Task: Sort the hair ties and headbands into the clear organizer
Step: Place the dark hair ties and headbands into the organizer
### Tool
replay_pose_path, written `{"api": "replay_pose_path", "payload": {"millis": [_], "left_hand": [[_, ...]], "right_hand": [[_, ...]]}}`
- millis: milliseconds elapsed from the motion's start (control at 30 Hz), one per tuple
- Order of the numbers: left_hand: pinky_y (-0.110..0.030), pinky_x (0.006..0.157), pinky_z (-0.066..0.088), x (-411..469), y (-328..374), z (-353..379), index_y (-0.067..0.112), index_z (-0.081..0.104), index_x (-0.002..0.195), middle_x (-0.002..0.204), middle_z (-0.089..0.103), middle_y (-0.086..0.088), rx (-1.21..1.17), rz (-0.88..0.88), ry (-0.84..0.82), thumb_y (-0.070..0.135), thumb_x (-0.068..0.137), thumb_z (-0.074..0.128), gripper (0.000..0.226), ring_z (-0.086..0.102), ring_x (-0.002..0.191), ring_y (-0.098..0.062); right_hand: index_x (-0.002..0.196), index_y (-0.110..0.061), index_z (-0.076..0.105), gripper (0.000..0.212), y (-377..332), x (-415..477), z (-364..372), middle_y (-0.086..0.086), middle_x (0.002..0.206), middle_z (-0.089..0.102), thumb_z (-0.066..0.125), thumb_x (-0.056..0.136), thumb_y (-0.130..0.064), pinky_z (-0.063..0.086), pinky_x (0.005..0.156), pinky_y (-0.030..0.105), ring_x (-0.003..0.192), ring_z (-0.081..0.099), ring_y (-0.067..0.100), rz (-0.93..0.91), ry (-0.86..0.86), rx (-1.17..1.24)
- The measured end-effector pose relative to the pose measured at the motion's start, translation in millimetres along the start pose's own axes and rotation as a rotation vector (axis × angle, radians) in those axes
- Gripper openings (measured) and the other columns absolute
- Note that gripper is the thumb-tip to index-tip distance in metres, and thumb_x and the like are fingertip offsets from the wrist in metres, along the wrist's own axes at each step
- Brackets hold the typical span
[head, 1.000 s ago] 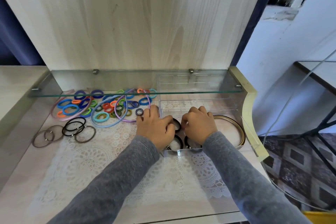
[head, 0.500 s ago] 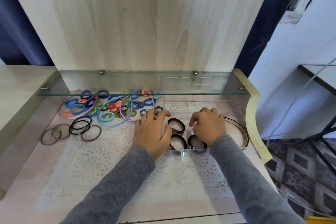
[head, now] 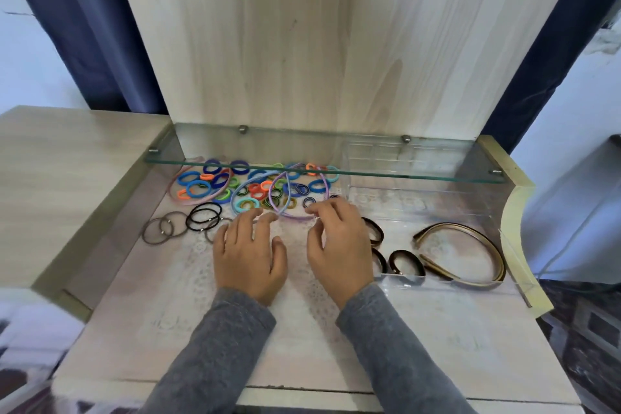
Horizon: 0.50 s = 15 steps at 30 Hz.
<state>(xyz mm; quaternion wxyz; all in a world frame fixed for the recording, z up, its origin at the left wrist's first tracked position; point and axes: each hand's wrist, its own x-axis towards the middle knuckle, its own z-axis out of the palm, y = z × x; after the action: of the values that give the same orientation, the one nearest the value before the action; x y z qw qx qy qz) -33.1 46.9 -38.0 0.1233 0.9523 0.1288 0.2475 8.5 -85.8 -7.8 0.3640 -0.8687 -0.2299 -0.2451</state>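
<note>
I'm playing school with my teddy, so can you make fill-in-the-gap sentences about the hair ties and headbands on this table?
1. The colourful hair ties lie under the ____ shelf.
2. The gold headband lies inside the clear ____.
3. The left hand and right hand come out of ____ sleeves.
Missing words: glass; organizer; grey.

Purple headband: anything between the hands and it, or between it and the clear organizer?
Nothing visible blocks the hands: the left hand and right hand have fingertips at the near arc of the purple headband. Toward the clear organizer, the glass shelf overhangs the headband's far end and the organizer's back.
</note>
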Motion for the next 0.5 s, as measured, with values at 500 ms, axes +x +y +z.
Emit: {"api": "replay_pose_path", "payload": {"millis": [500], "left_hand": [[-0.042,0.112,0.024,-3,-94,-24,0.023,0.04,0.143,0.153,0.034,0.0,0.172,-0.294,-0.19,0.037,0.082,0.027,0.064,0.03,0.141,-0.02]], "right_hand": [[0.136,-0.034,0.046,0.048,-29,-15,74,0.001,0.133,0.049,0.047,0.089,-0.026,0.037,0.09,0.042,0.115,0.044,0.024,-0.173,-0.536,-0.243]]}}
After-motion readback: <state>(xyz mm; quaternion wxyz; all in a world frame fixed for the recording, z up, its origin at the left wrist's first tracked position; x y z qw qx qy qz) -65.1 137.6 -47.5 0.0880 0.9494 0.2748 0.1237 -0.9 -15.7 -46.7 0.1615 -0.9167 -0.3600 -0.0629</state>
